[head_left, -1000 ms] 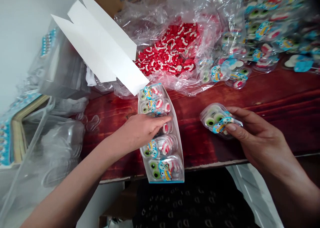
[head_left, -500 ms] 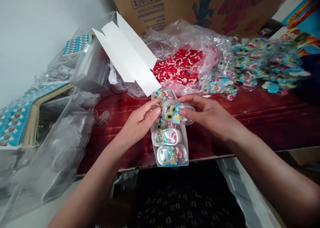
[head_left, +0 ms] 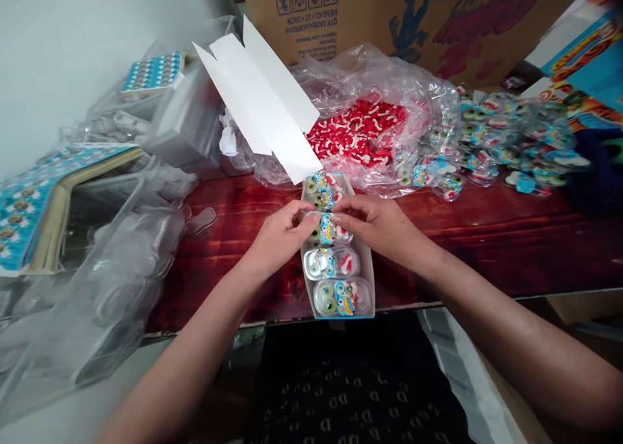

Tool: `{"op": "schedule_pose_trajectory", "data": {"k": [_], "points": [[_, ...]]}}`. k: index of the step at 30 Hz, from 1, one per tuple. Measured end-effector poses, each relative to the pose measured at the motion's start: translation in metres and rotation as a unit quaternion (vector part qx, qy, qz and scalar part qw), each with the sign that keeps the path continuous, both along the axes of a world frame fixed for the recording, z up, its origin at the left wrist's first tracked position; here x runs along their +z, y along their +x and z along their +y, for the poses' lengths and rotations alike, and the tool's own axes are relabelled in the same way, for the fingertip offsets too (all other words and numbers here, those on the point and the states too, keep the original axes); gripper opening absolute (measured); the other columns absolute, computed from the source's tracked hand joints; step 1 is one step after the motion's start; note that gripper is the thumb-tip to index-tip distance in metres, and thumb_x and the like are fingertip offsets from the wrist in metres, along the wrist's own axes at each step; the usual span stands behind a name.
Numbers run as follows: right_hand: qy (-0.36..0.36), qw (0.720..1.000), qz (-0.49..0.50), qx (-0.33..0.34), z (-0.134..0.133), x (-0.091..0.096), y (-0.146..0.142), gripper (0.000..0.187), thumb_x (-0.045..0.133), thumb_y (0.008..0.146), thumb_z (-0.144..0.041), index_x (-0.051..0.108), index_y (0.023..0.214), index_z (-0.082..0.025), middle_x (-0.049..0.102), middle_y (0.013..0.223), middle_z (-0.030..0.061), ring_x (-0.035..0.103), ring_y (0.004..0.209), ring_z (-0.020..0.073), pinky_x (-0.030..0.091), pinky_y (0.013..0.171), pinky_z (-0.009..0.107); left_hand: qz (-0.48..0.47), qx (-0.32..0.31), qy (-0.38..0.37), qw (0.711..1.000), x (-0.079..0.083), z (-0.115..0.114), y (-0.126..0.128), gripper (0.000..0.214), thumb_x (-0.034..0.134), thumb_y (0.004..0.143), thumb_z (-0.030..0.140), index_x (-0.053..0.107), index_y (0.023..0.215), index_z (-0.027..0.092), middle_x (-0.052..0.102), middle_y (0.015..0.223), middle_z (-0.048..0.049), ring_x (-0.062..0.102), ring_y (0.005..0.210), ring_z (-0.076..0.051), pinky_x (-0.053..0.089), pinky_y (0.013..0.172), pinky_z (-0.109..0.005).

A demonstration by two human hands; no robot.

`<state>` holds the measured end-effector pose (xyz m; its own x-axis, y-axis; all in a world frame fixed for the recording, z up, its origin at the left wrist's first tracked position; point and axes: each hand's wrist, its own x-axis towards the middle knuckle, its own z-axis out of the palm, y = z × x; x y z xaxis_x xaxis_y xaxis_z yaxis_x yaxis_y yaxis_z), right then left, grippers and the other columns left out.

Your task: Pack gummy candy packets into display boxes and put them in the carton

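A long display box [head_left: 370,282] with its white lid [head_left: 263,97] folded up stands on the dark red table. Clear plastic candy packs with blue labels lie in a row inside it. Both my hands hold one candy pack [head_left: 327,230] at the row's middle, down among the others. My left hand [head_left: 282,233] pinches its left end between thumb and fingers. On its right end, my right hand [head_left: 384,226] is closed the same way. Nearer to me lie another pack [head_left: 333,263] and the front pack [head_left: 343,298]; a further pack [head_left: 321,191] sits beyond my fingertips.
Behind the box, a clear bag [head_left: 360,132] holds red and white candies. A heap of filled packs [head_left: 511,139] lies to the right. Empty plastic shells [head_left: 131,256] and blue label sheets [head_left: 24,210] crowd the left. A large carton [head_left: 365,22] stands at the back.
The pack held above the row has come down into the box, levelled between both hands. My left hand has closed on its end. The camera view has shifted slightly.
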<state>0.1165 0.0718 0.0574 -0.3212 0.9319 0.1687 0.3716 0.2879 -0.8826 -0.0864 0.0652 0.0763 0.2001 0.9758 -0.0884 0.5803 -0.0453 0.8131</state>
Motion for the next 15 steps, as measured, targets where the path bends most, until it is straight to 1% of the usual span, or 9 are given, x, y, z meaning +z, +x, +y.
{"op": "schedule_pose_trajectory", "data": {"k": [3,5,8,10,12,13,15], "points": [[0.031,0.996,-0.086,-0.002,-0.001,0.002,-0.004,0.018,0.057,0.091,-0.03,0.074,0.089,-0.021,0.073,0.082,0.0027,0.065,0.073,0.0159,0.048,0.069,0.031,0.104,-0.036,0.05,0.993,0.004,-0.001,0.003,0.023,0.052,0.091,0.033,0.068,0.1,0.019,0.067,0.091,-0.0046,0.062,0.083,-0.018,0.05,0.076,-0.033],[0.057,0.987,-0.152,-0.011,-0.002,0.004,-0.008,0.02,0.057,0.092,-0.03,0.074,0.087,-0.022,0.073,0.08,0.0029,0.065,0.072,0.0167,0.048,0.067,0.031,0.153,-0.054,0.081,0.983,0.006,-0.002,0.005,0.024,0.05,0.092,0.03,0.069,0.098,0.017,0.065,0.093,-0.0063,0.062,0.087,-0.02,0.049,0.079,-0.034],[0.119,0.969,-0.215,-0.035,-0.005,0.003,-0.012,0.021,0.057,0.093,-0.029,0.075,0.084,-0.022,0.074,0.084,0.0053,0.066,0.08,0.0203,0.049,0.072,0.034,0.204,-0.059,0.102,0.972,0.003,-0.006,0.008,0.027,0.048,0.094,0.028,0.068,0.107,0.016,0.066,0.098,-0.0082,0.061,0.092,-0.022,0.049,0.084,-0.038],[0.161,0.963,-0.21,-0.053,-0.007,0.0,-0.012,0.019,0.057,0.093,-0.028,0.075,0.092,-0.02,0.074,0.094,0.0081,0.067,0.089,0.0224,0.051,0.077,0.036,0.237,-0.058,0.12,0.962,0.0,-0.009,0.01,0.028,0.046,0.095,0.026,0.067,0.11,0.015,0.066,0.099,-0.0091,0.06,0.094,-0.024,0.049,0.086,-0.04],[0.195,0.961,-0.181,-0.072,-0.01,-0.003,-0.01,0.021,0.057,0.094,-0.027,0.074,0.101,-0.018,0.073,0.102,0.0104,0.067,0.093,0.0229,0.052,0.079,0.036,0.267,-0.055,0.146,0.951,-0.004,-0.012,0.011,0.029,0.044,0.096,0.026,0.068,0.107,0.015,0.065,0.096,-0.0096,0.059,0.094,-0.025,0.048,0.087,-0.042],[0.205,0.962,-0.166,-0.077,-0.011,-0.005,-0.009,0.022,0.056,0.094,-0.027,0.073,0.104,-0.018,0.072,0.103,0.0105,0.067,0.094,0.0226,0.053,0.08,0.036,0.277,-0.052,0.16,0.946,-0.005,-0.013,0.012,0.029,0.044,0.097,0.027,0.069,0.105,0.015,0.064,0.096,-0.0097,0.058,0.094,-0.026,0.048,0.087,-0.042],[0.211,0.963,-0.15,-0.072,-0.015,-0.007,-0.007,0.021,0.054,0.095,-0.026,0.073,0.1,-0.019,0.073,0.098,0.0087,0.067,0.092,0.0214,0.054,0.082,0.036,0.281,-0.044,0.188,0.94,-0.008,-0.015,0.012,0.029,0.045,0.096,0.027,0.07,0.106,0.016,0.062,0.097,-0.0097,0.057,0.095,-0.026,0.048,0.087,-0.041]]}}
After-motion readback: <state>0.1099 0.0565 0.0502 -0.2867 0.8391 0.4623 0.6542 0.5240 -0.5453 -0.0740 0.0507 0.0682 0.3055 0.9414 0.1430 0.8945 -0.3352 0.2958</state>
